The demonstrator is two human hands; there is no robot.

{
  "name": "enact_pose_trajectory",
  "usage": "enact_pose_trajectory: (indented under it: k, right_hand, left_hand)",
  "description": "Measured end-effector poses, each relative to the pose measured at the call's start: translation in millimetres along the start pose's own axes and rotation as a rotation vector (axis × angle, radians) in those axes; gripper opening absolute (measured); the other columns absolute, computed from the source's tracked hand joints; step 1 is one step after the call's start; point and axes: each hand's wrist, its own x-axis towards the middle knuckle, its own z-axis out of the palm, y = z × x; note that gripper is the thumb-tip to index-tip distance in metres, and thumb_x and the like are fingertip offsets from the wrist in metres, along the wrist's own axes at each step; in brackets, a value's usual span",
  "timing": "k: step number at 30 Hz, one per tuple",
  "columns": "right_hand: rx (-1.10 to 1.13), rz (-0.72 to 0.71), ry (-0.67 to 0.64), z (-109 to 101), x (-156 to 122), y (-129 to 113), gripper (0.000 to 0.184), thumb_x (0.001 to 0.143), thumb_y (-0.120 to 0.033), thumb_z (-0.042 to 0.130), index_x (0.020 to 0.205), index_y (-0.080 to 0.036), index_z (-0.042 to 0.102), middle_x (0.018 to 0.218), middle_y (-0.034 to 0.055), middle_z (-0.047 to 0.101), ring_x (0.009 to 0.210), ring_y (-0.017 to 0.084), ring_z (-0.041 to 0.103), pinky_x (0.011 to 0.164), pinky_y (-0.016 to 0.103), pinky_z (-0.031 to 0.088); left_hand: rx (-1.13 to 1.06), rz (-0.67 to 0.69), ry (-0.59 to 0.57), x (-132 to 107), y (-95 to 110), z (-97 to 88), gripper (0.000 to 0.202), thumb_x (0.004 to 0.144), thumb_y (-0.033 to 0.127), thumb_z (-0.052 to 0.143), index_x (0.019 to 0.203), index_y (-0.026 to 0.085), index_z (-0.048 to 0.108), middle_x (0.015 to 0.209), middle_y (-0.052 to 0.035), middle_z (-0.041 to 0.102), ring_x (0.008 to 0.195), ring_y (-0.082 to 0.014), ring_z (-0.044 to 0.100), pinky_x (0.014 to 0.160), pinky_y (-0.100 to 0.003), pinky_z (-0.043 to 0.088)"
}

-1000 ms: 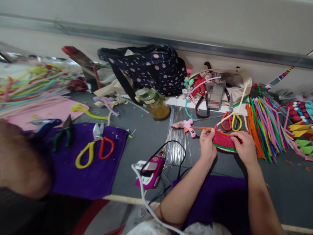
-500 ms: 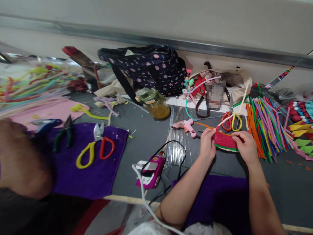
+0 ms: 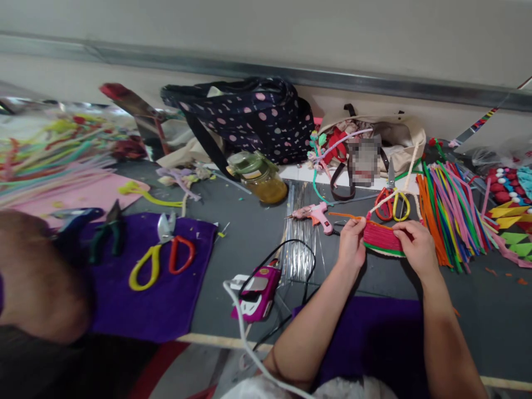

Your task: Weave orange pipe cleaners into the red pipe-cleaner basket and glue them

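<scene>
hands (image 3: 352, 244) over grey table (image 3: 490, 327), wall (image 3: 291, 33) beyond

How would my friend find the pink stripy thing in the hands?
Start at the dark spotted bag. Come closer and rightward, to the left hand and right hand. The pink stripy piece between them is flat with a green band, unlike the loose strips farther right.
</scene>
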Motion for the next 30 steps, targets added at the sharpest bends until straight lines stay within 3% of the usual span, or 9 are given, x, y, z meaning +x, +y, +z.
enact_pose_trajectory:
  k: [7,12,18,25,30]
  right_hand:
    - [0.051,0.009,-0.022,-1,0,-3,0.016,0.086,-0.03,0.054,0.083,-0.025,0.069,0.088,0.0027,0.07,0.089,0.021,0.062,0.084,0.037,0.044]
    - [0.013,0.013,-0.02,0,0,1,0.016,0.086,-0.03,0.054,0.084,-0.025,0.069,0.088,0.0026,0.071,0.088,0.021,0.062,0.084,0.037,0.044]
    - [-0.034,0.017,0.0,0,-1,5,0.017,0.086,-0.03,0.054,0.085,-0.025,0.07,0.089,0.0036,0.071,0.087,0.022,0.062,0.084,0.037,0.044]
    - [0.014,0.022,-0.022,-1,-1,3,0.018,0.088,-0.028,0.053,0.089,-0.024,0.07,0.093,0.0031,0.071,0.091,0.022,0.062,0.086,0.037,0.045]
    - [0.06,0.042,0.006,0,-2,2,0.02,0.087,-0.027,0.053,0.098,-0.025,0.069,0.098,0.0041,0.071,0.093,0.022,0.063,0.088,0.038,0.046]
  left_hand:
    - [-0.029,-0.039,-0.063,2,-1,-1.5,0.033,0.056,0.026,0.084,0.067,0.016,0.055,0.064,0.0028,0.062,0.06,-0.0097,0.059,0.062,-0.022,0.045]
    - [0.023,0.014,-0.023,3,0,-4.2,0.034,0.053,0.025,0.085,0.064,0.015,0.055,0.06,0.0044,0.06,0.052,-0.0059,0.052,0.055,-0.019,0.038]
    - [0.074,0.057,0.017,5,-2,-7.0,0.034,0.05,0.026,0.086,0.07,0.016,0.06,0.065,0.0037,0.063,0.056,-0.0073,0.055,0.058,-0.021,0.04]
    - [0.073,0.076,-0.023,9,-1,-8.8,0.036,0.048,0.027,0.087,0.07,0.015,0.062,0.069,0.0006,0.066,0.059,-0.0091,0.058,0.063,-0.023,0.043]
    - [0.039,0.116,-0.009,14,-3,-12.4,0.035,0.05,0.026,0.087,0.066,0.014,0.058,0.061,0.0026,0.062,0.055,-0.0074,0.055,0.062,-0.022,0.043]
